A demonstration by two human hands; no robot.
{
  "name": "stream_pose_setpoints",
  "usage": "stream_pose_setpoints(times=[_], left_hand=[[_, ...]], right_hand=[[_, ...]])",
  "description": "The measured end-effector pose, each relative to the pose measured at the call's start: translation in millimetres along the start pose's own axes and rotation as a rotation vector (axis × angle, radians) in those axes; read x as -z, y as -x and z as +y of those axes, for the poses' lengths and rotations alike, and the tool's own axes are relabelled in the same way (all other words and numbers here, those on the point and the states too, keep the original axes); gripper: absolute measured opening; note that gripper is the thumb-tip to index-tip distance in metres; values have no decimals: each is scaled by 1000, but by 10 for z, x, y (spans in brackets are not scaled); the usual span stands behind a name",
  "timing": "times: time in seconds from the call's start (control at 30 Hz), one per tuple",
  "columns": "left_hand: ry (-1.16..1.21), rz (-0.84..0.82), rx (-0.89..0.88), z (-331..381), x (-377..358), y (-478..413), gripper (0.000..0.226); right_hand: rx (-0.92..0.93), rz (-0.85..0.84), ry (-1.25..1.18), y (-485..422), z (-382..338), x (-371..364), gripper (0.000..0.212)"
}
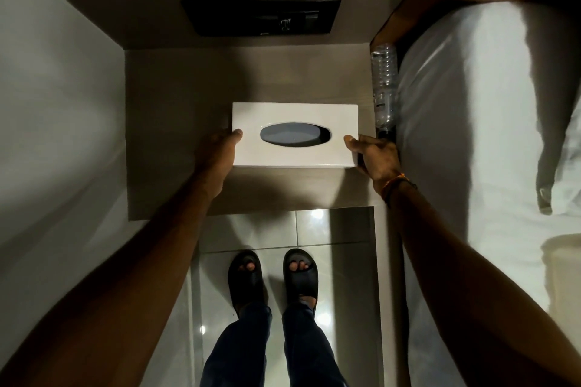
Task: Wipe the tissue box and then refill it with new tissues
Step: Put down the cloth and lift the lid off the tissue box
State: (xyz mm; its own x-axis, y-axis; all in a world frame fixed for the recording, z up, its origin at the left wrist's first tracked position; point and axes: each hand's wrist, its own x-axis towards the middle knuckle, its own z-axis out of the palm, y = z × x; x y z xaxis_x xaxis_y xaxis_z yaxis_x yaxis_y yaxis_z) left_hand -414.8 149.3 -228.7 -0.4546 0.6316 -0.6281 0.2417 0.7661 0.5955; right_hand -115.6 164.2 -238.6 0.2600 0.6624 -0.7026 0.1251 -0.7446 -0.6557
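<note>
My fingers clamp the two short ends of the white glossy rectangular tissue box (295,135) — left hand (217,154) on the left end with the thumb lying over the top edge, right hand (374,157) on the right end likewise. Both hands are closed on the box; the fingers below the ends are hidden. The box sits at the middle of the brown wood-grain desk (176,104), whether resting or just lifted I cannot tell. Its oval slot (295,134) faces up and looks dark, with no tissue showing, so I judge it empty.

Procedure for this step, as I read it: take the box up for wiping.
- Keep pressure even on both ends — the glossy shell is likely slippery.
- Lift level, slot upward.
- Keep clear of the clear plastic water bottle (384,88) lying just beside the right end, against the white bed sheet (471,135).
- No cloth is in view; it must be fetched before wiping.
</note>
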Motion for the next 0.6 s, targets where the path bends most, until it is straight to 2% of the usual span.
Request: stream_pose_setpoints(times=[0.23, 0.37, 0.5, 0.6], left_hand=[[66, 0, 62, 77, 22, -30, 39], [88, -13, 103, 91, 32, -34, 42], [77, -28, 81, 110, 34, -52, 29], [69, -19, 87, 112, 38, -45, 38]], right_hand=[[-105, -81, -19, -100, -73, 58, 11], [-124, -95, -29, -99, -98, 71, 16], [-113, -96, -26, -150, -96, 85, 27], [-93, -84, -9, -164, -109, 72, 25]])
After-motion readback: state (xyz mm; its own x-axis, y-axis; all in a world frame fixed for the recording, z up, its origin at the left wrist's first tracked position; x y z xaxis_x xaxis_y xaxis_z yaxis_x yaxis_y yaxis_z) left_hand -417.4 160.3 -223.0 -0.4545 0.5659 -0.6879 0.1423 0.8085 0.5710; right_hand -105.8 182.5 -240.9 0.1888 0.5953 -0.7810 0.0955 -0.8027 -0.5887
